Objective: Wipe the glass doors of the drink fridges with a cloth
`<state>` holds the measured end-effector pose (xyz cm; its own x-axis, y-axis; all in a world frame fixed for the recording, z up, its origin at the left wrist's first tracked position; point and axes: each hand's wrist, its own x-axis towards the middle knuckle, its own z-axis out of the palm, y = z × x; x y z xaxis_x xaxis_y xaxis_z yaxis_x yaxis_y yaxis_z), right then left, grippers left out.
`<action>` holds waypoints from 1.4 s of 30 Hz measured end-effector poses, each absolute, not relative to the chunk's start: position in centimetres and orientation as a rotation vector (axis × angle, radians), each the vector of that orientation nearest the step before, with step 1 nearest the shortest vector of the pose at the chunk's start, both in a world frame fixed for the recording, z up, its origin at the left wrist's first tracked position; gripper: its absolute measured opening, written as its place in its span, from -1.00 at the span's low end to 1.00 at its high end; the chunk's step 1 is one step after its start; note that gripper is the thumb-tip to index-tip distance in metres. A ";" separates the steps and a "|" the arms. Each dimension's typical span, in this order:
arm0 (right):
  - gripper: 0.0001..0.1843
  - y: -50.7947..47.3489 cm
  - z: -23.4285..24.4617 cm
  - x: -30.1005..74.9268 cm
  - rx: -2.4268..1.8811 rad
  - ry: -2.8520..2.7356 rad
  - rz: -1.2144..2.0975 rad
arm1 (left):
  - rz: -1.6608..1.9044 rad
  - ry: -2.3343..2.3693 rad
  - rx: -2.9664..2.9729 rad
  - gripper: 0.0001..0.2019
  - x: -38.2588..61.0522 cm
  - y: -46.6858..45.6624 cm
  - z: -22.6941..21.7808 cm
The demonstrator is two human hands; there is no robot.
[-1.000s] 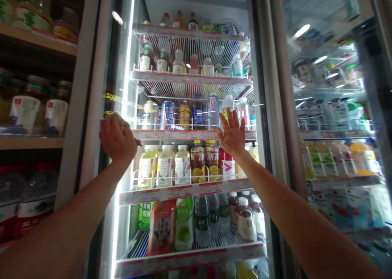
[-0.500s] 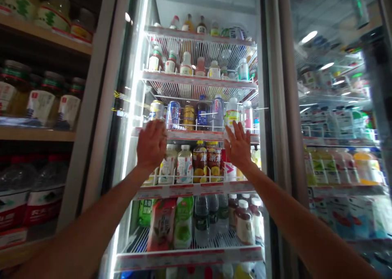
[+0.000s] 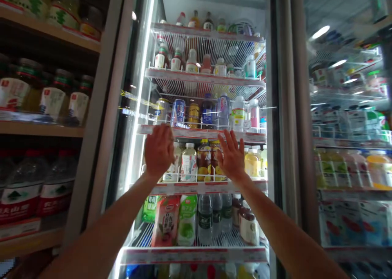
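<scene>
Both arms reach forward toward a lit drinks cooler. My left hand [image 3: 159, 151] is raised, holding nothing, its fingers stretched upward in front of the cooler's left side. It partly covers a pale bottle [image 3: 177, 156]. My right hand [image 3: 232, 155] is also bare, fingers spread, in front of the fourth shelf's bottles. Nearest to it are a dark tea bottle with a yellow cap [image 3: 203, 160] and a bottle of yellow drink [image 3: 252, 164]. Above the hands stand a blue can [image 3: 178, 113], a gold can [image 3: 193, 115] and a clear bottle [image 3: 238, 113]. Whether either hand touches glass, I cannot tell.
Wire shelves with white front rails [image 3: 202, 78] hold rows of drinks. Lower down are a red carton-shaped bottle [image 3: 166, 222] and clear water bottles [image 3: 205, 219]. A wooden shelf [image 3: 39, 129] of jars stands left. Another glass-fronted cooler [image 3: 352, 195] is at the right.
My right hand has moved left across the shelf, uncovering yellow drinks to its right. The hands are closer together. My view has shifted slightly, so the cooler sits farther right.
</scene>
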<state>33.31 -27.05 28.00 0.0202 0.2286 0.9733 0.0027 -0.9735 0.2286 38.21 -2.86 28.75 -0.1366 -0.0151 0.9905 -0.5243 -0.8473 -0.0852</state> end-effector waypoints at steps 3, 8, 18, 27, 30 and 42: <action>-0.51 -26.8 27.9 33.4 2.109 0.221 2.092 | 1.951 -0.276 1.655 -0.50 38.5 -1.7 29.7; -0.49 -26.8 27.8 33.5 2.120 0.234 2.100 | 2.111 -0.919 1.866 -0.52 37.5 -6.9 27.0; -0.43 -26.6 27.6 33.7 2.137 0.248 2.135 | 2.089 -0.378 1.682 -0.49 38.6 -3.2 27.3; -0.52 -26.7 27.2 33.4 2.099 0.216 2.155 | 2.113 -0.890 1.969 -0.53 38.2 -2.3 25.8; -0.52 -26.5 27.1 33.4 2.125 0.185 2.133 | 2.019 -0.394 1.774 -0.50 39.0 1.8 27.1; -0.48 -26.8 26.9 33.4 2.161 0.193 2.133 | 2.085 -0.958 1.974 -0.53 38.7 0.7 25.5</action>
